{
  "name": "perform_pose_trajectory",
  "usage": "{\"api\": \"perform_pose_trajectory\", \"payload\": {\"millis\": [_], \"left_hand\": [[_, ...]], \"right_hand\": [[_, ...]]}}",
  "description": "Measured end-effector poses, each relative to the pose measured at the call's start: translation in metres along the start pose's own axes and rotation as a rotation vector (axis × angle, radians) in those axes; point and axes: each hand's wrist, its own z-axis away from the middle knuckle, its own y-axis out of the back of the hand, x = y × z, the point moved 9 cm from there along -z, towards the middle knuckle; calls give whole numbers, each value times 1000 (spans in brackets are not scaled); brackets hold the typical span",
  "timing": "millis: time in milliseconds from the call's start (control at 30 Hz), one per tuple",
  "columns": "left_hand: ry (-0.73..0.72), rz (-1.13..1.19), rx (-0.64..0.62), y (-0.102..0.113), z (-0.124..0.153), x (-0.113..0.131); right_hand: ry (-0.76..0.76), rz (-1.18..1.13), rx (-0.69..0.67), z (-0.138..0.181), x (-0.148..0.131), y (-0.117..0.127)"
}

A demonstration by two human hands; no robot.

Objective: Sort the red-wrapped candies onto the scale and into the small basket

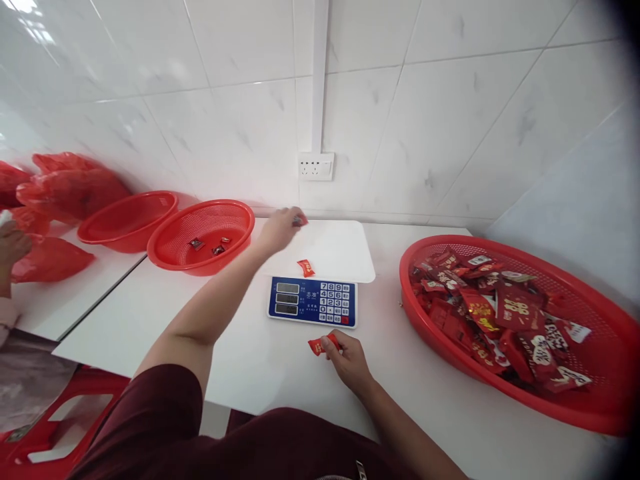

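My left hand (pixel 281 229) reaches over the white scale pan (pixel 345 250), its fingers closed on a small wrapped candy (pixel 301 219) with a red and dark wrapper. Below it on the pan lies a red wrapped candy (pixel 306 268). In front of the blue keypad of the digital scale (pixel 313 302), my right hand (pixel 346 357) pinches another red wrapped candy (pixel 317 346) between thumb and fingers. To the right, a large red basket (pixel 407 267) holds many wrapped candies (pixel 515 307), mostly red.
Left of the scale, a red basket (pixel 160 257) has several small dark candies inside. Beyond it stand another red basket (pixel 87 230) and red plastic bags (pixel 75 190). A co-worker's hand (pixel 13 243) shows at the left edge, above a red stool (pixel 75 400). A tiled wall bounds the table.
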Motion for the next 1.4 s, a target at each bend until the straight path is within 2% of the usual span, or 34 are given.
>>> {"api": "perform_pose_trajectory", "payload": {"millis": [67, 133, 200, 267, 333, 367, 467, 533, 600, 667, 800, 900, 967, 1067, 1133, 1167, 1200, 1267, 1333, 1367, 1400], "left_hand": [[123, -62, 123, 43, 5, -41], [258, -119, 186, 75, 15, -83], [327, -149, 179, 89, 26, -112], [334, -159, 138, 85, 35, -123], [276, -144, 70, 65, 41, -112], [220, -123, 23, 51, 42, -99], [-35, -28, -187, -1, 48, -41], [-199, 9, -314, -29, 54, -3], [-296, 0, -398, -46, 57, 22], [-326, -30, -439, -56, 58, 32], [-318, -63, -430, -58, 55, 32], [-207, -109, -351, -42, 51, 13], [-65, -164, -233, -16, 47, -13], [124, -243, -9, 37, 47, -59], [199, -256, 82, 64, 52, -83], [211, -254, 100, 71, 55, -90], [208, -253, 103, 72, 59, -92], [163, -213, 96, 63, 71, -80], [91, -73, 58, 37, 88, -50], [53, 61, 1, 18, 99, -30], [11, 203, -122, -7, 111, -7]], "right_hand": [[1, -1, -5, 1, 0, -1], [6, -4, -15, 2, -1, -3], [11, -7, -28, 2, -1, -5], [15, -9, -35, 3, -1, -7], [13, -8, -37, 2, 0, -7], [10, -7, -36, 2, 0, -7], [-10, -6, -24, 1, 3, -5], [-25, -4, -10, 1, 5, -3], [-36, -2, 5, 0, 5, -1], [-44, 1, 18, 0, 5, 1], [-56, -4, 24, -1, 4, 2], [-63, -12, 12, -1, 3, 0], [-69, -15, 1, 0, 4, -2], [-81, -17, -18, 1, 5, -5], [-90, -14, -33, 1, 5, -6], [-96, -11, -41, 1, 6, -6], [-101, -8, -48, 1, 6, -7], [-115, -1, -57, 2, 5, -7], [-156, 27, -68, 2, 7, -7], [-184, 47, -72, 3, 8, -7], [-212, 69, -74, 3, 9, -6]]}}
